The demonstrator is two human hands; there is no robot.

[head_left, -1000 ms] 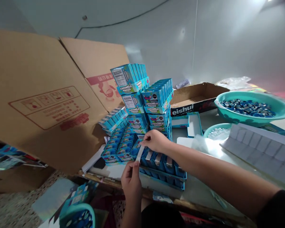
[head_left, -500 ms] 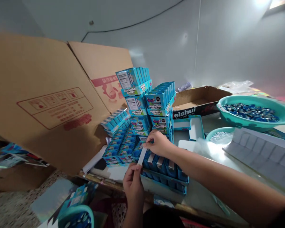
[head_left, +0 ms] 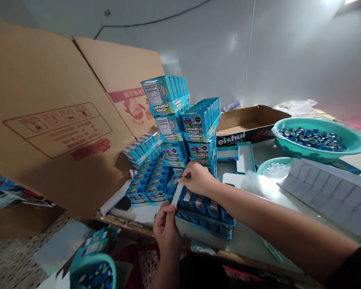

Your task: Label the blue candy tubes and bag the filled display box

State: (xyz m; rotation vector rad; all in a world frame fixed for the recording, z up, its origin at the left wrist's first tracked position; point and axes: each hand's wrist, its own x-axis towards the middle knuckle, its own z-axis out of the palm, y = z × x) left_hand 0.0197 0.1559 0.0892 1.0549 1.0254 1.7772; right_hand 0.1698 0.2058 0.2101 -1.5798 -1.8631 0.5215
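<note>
A narrow white strip (head_left: 177,195) is stretched between my two hands, over the left end of a tray of blue candy boxes (head_left: 209,209). My left hand (head_left: 166,224) pinches the strip's near end between thumb and finger. At the far end, my right hand (head_left: 197,177) is closed on the strip, its fingertips close to the boxes. Pale strips show across several of the boxes to the right. Stacked trays of blue "Caramelo Macizo" boxes (head_left: 195,127) rise just behind my right hand.
On the left stands a large cardboard carton (head_left: 57,116). A turquoise basin (head_left: 315,148) of dark blue shiny pieces is at the right, beside a smaller bowl (head_left: 264,163) of clear pieces. A low cardboard tray (head_left: 252,124) lies behind. Another basin (head_left: 114,271) sits below the table edge.
The camera view has shifted slightly, so the scene sits a little higher and further left. Both hands keep their hold on the strip, in nearly the same place over the tray.
</note>
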